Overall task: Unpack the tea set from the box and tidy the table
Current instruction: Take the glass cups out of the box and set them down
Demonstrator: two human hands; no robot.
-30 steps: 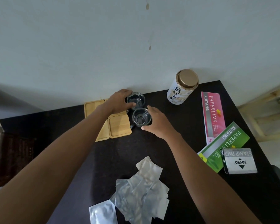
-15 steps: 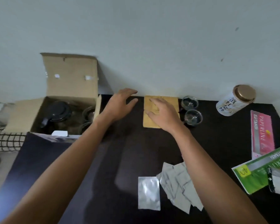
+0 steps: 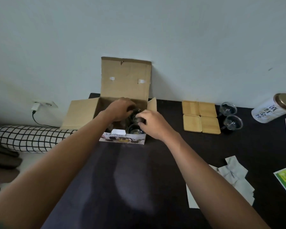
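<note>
— Two hands are down in the cardboard box [image 3: 82, 113] at the back of the dark table [image 3: 139, 179]. Where exactly does it sit?

— Against the wall, left of the table's middle. Its long side runs left to right, the mouth faces up, and the rear lid flap stands upright against the wall. Side flaps splay out to left and right.

— What is the left hand [image 3: 120, 109] doing?

— It reaches over the near wall into the box, fingers curled down among dark glassware. Whether it has hold of anything I cannot tell; the fingertips are hidden.

— The right hand [image 3: 153, 124]?

— Its fingers are curled and pinch a dark glass piece [image 3: 136, 113] at the right end of the box. Just below that piece another round glass cup [image 3: 133, 129] sits in the box, mouth up.

— What is already out?

— Four wooden coasters [image 3: 201, 117] lie flat in a two-by-two square to the right of the box, edges touching. Just beside them on the right stand two glass cups [image 3: 230, 117], upright, one behind the other.

— Anything else on the table?

— One white tin [image 3: 271, 109] with a gold lid stands at the far right, and silver packets [image 3: 233, 177] lie scattered near the front right. Off the table on the left rests a checked pillow [image 3: 28, 138].
</note>
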